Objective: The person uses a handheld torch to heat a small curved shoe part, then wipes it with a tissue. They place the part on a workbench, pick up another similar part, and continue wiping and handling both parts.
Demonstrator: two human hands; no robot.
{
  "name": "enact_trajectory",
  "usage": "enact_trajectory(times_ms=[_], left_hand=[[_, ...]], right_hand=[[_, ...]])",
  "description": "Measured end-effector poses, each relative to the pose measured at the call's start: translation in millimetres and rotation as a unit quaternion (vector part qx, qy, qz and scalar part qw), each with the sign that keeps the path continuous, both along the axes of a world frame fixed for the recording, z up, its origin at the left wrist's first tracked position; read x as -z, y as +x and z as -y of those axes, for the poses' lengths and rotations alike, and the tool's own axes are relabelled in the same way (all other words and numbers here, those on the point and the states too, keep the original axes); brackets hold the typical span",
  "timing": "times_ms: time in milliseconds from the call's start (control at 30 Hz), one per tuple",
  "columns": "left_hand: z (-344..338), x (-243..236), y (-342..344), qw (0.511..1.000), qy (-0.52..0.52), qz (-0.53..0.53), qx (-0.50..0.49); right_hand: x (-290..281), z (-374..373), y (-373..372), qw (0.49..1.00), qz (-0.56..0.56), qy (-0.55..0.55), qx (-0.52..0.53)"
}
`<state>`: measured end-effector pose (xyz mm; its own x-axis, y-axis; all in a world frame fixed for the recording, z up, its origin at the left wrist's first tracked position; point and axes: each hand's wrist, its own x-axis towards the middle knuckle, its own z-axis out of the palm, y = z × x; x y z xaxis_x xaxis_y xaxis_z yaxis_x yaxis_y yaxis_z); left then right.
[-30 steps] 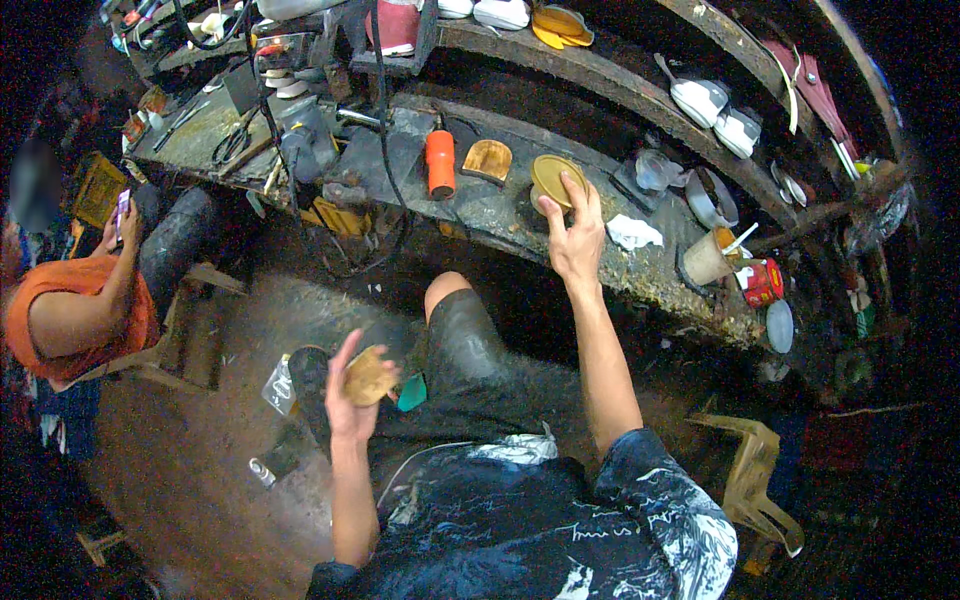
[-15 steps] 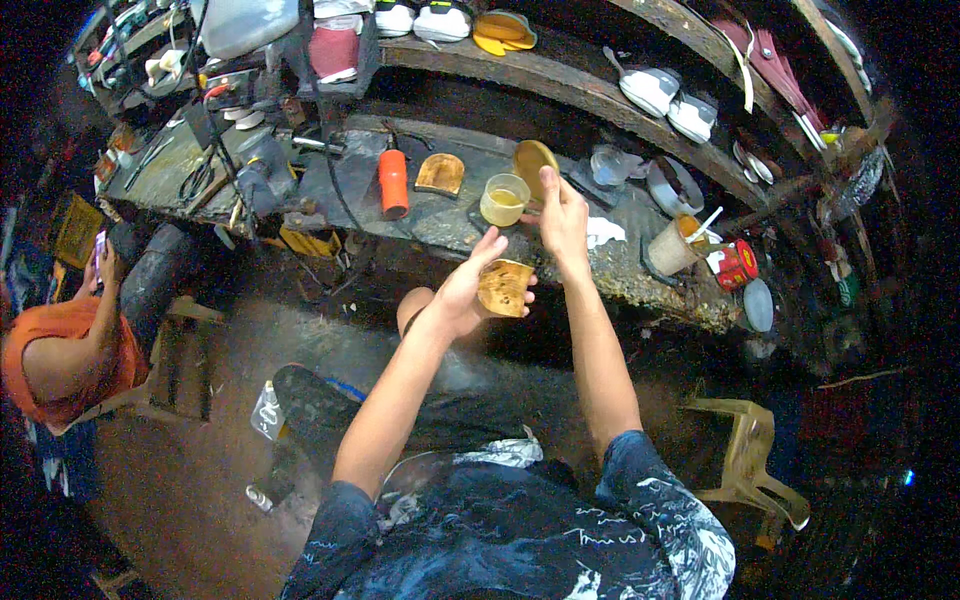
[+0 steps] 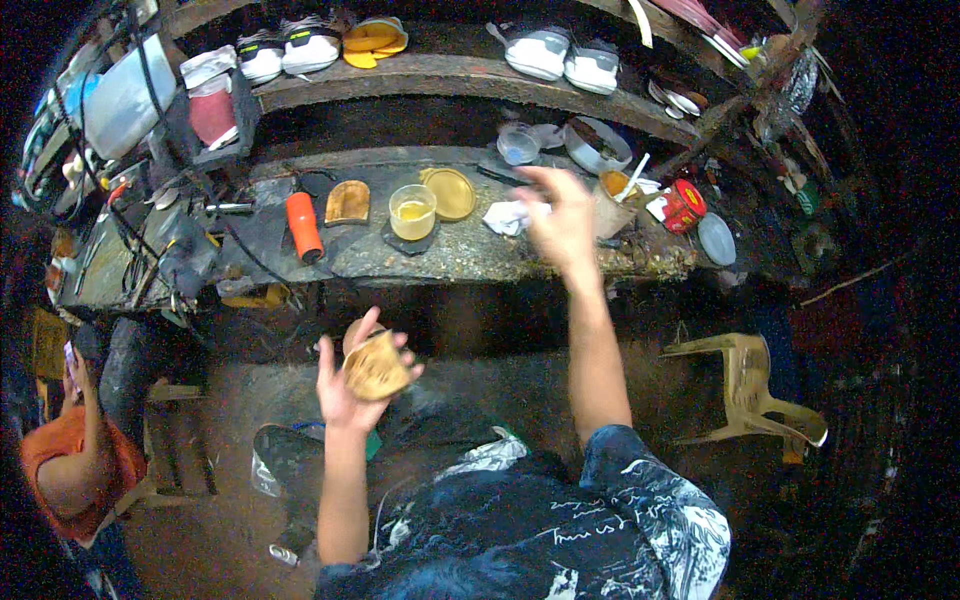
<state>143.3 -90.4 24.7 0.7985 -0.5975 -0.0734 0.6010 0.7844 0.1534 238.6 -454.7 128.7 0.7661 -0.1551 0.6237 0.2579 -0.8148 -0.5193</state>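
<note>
My left hand (image 3: 347,400) is closed around a tan, heel-shaped piece (image 3: 379,367) with brown streaks, held below the bench's front edge. Its thumb points up and the fingertips show past the piece's far side. Over the bench, my right hand (image 3: 563,225) is blurred by motion, its fingers apart and nothing visible in them. Just left of it lies a crumpled white cloth or paper (image 3: 506,217). A clear cup (image 3: 412,213) of yellowish liquid stands on a dark pad, with a round tan lid (image 3: 449,193) behind it. A similar heel-shaped piece (image 3: 347,203) rests farther left.
An orange bottle-like tool (image 3: 303,228) lies on the bench (image 3: 470,255). To the right are a red can (image 3: 683,206), an oval lid (image 3: 716,238) and a white bowl (image 3: 598,146). Shoes (image 3: 537,52) sit on the shelf. A plastic chair (image 3: 745,385) stands right; another person (image 3: 80,460) sits left.
The view has swung right. My right hand has moved away from the cup and round lid, rightward past the white cloth. My left hand has drawn back toward me with the tan piece.
</note>
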Motion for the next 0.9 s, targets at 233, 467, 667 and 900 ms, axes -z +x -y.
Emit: enact_trajectory(times_ms=[233,467,667,900], left_hand=[[-75,51,-84,0.983,0.015,-0.100,-0.154],[-77,79,-107,0.970,0.047,-0.148,-0.185],[-76,81,-108,0.968,0.074,-0.161,-0.177],[-72,81,-106,0.968,0.093,-0.159,-0.172]], right_hand=[[-35,150,-48,0.902,-0.007,0.022,0.430],[-31,153,-26,0.942,-0.110,-0.158,0.275],[-47,152,-33,0.946,-0.065,-0.107,0.298],[-36,159,-23,0.942,-0.053,-0.184,0.277]])
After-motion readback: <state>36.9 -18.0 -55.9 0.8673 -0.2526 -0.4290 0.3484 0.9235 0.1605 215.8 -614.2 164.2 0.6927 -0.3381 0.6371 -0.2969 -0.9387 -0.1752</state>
